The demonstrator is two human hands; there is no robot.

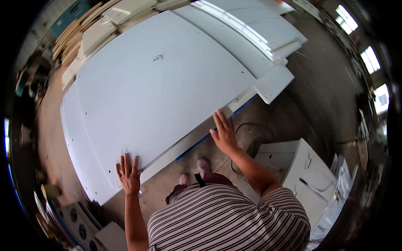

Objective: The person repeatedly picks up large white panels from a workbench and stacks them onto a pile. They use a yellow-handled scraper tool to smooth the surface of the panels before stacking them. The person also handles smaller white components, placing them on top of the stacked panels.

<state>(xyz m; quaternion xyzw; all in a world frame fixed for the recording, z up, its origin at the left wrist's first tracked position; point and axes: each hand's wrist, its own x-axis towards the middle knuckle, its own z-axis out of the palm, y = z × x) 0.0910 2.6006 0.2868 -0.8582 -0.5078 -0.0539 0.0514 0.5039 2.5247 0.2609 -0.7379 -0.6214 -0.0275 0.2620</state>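
Note:
A large white panel [155, 100] with a few small dark holes lies flat in front of me, with more white boards under it. On its near edge, toward the left, rests my left hand [129, 173], fingers stretched out and holding nothing. My right hand [225, 130] is at the near edge farther right. Its fingers are straight and apart, the tips at the panel's rim. Along the lower front edge runs a blue strip [197, 144].
White strips [238, 25] lie on panels at the far right. A white cabinet [307, 171] stands at my right, near a dark cable [237, 163] on the floor. Stacked boards [98, 35] line the back left. A panel with round dark openings [79, 228] is at the lower left.

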